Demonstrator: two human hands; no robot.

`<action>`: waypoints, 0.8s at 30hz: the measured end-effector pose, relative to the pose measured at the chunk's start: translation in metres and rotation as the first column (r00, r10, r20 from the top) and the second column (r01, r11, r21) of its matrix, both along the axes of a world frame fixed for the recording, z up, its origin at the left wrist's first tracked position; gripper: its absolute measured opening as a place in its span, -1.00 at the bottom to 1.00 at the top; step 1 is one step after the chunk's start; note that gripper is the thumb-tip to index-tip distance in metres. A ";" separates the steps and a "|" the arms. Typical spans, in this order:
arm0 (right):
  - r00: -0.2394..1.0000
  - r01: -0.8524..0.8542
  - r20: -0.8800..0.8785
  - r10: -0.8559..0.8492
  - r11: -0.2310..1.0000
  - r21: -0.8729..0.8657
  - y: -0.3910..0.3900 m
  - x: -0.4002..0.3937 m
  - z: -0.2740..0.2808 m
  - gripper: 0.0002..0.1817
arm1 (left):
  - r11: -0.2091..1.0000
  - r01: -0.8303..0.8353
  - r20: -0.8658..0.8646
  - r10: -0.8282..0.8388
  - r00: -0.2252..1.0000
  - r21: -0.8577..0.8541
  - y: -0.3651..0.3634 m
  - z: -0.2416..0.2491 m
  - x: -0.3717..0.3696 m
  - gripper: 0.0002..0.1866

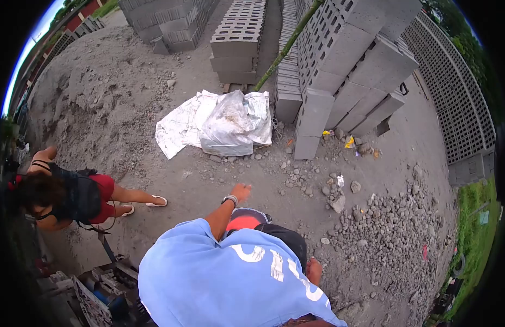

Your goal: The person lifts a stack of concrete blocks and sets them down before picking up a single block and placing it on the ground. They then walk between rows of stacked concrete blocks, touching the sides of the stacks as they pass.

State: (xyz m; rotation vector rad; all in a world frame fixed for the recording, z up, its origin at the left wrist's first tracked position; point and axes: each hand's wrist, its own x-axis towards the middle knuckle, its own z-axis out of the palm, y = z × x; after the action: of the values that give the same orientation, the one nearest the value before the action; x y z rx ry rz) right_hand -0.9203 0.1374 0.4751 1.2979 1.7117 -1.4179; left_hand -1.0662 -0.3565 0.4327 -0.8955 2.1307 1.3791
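Note:
My left hand [241, 192] reaches out in front of my blue shirt [225, 272], with a band around its wrist. Its fingers look loosely apart, and nothing shows in them. Beyond it, white sacks [181, 122] and a grey plastic sheet [228, 125] lie over a low heap on the ground. My right hand [314, 271] hangs low beside my dark shorts, over gravelly ground. Its fingers are too small and turned away to make out. Neither hand touches any of the blocks.
Grey hollow concrete blocks [236, 38] stand in stacks ahead, with a taller stack [361, 71] to the right. A green bamboo pole [288, 46] leans between them. Gravel [383, 240] spreads at right. Another person [72, 191] bends at left near metal machinery [100, 289].

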 end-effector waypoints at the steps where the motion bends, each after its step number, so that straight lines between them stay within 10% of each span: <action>1: 1.000 -0.010 -0.013 0.010 1.000 0.015 0.005 -0.015 -0.004 -0.62 | 0.998 -0.056 0.013 0.055 0.998 0.008 -0.003 -0.004 0.001 -0.58; 14: 0.962 -0.271 -0.036 0.270 0.962 -0.019 0.045 -0.144 -0.046 -0.63 | 0.875 -0.470 0.276 0.427 0.861 0.114 -0.003 -0.039 0.051 -0.60; 16: 0.744 -0.615 -0.217 0.632 0.774 0.148 0.071 -0.155 -0.078 -0.62 | 0.856 -0.498 0.246 0.458 0.854 0.136 0.006 -0.076 0.046 -0.59; 22: 0.987 -0.158 -0.047 0.154 0.981 -0.110 0.094 -0.207 -0.078 -0.57 | 0.921 -0.365 0.082 0.378 0.922 -0.137 0.046 -0.072 -0.024 -0.50; 23: 0.991 -0.133 -0.044 0.128 0.984 -0.120 0.100 -0.213 -0.082 -0.55 | 0.915 0.062 -0.082 -0.103 0.991 -0.399 0.035 -0.079 -0.034 -0.58; 24: 0.987 -0.163 -0.009 0.162 0.982 -0.101 0.101 -0.222 -0.080 -0.55 | 0.587 0.252 -0.114 -0.514 0.850 -0.769 0.021 -0.107 -0.040 -0.63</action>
State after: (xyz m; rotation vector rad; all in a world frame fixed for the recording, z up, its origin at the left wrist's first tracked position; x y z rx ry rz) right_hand -1.1425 0.2386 0.3956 1.0776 1.6821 -1.3914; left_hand -1.1063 -0.3359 0.3261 -0.3710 2.9939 0.4103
